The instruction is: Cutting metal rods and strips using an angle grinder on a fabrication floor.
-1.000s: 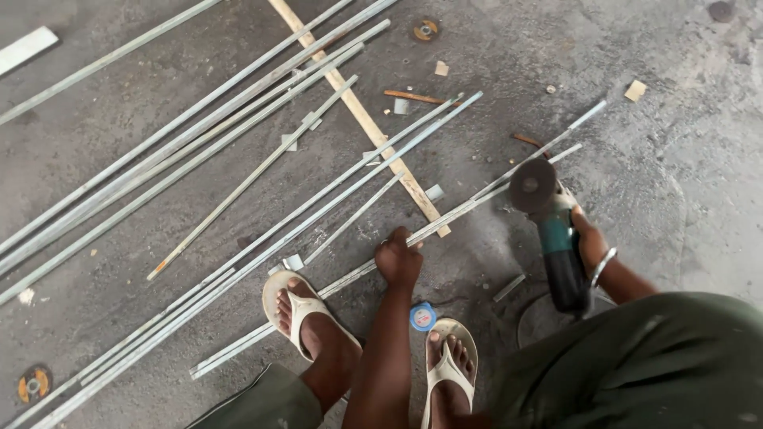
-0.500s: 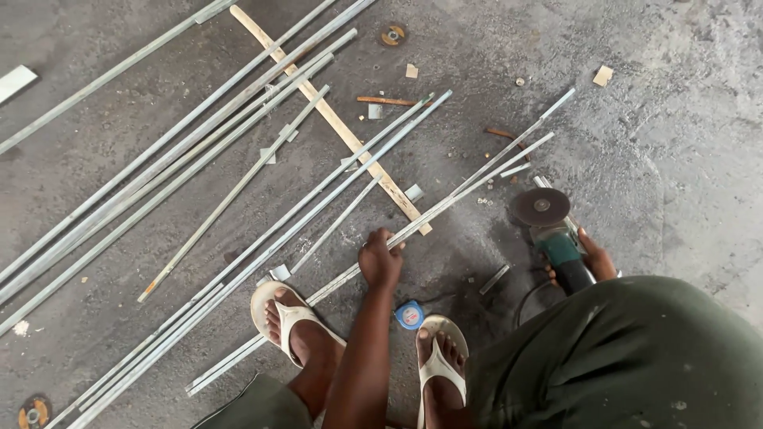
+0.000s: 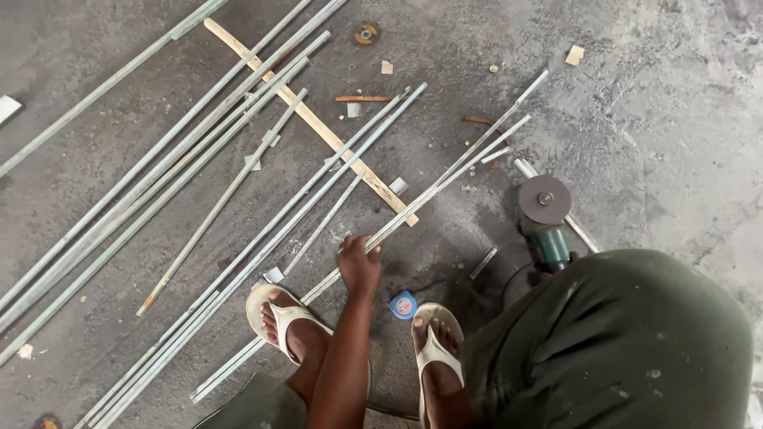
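My left hand (image 3: 359, 266) reaches down between my knees, fingers closed over a pair of thin metal rods (image 3: 445, 179) that run diagonally up to the right on the concrete floor. A green angle grinder (image 3: 545, 216) with a round grey disc sits just right of the rods' middle. My right hand (image 3: 570, 258) is almost wholly hidden behind my green trouser knee; only a sliver shows at the grinder's handle. My left foot (image 3: 288, 319) and right foot (image 3: 434, 343), both in white sandals, stand by the rods' near end.
Several long metal bars (image 3: 159, 191) lie diagonally across the floor at left. A wooden slat (image 3: 318, 127) crosses them. A small blue tape measure (image 3: 404, 304) lies between my feet. A loose disc (image 3: 366, 33), short offcuts and wood chips are scattered at the top.
The grinder has drawn back from the rods toward my right knee, and my right hand has slipped behind the knee. My left hand stays on the rods.
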